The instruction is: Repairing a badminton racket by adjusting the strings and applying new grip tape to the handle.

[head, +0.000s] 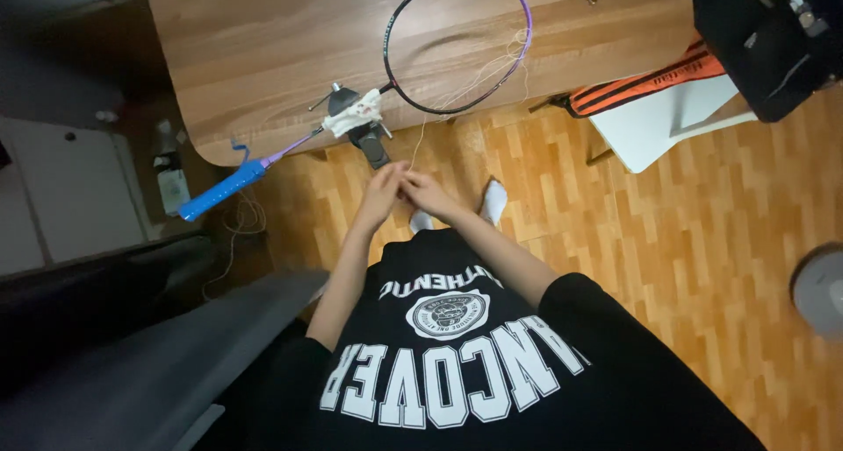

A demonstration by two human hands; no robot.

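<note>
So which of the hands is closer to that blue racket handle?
Left. The left hand lies right of the blue racket handle; the right hand touches it from the far side, farther off.

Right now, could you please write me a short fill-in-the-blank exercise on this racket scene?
1. The racket lies on a wooden ____.
2. The racket's grip is wrapped in ____ tape.
3. The left hand and right hand meet over a thin white ____ that runs up to the racket head.
4. The floor is made of ____.

Missing words: table; blue; string; wood
</note>
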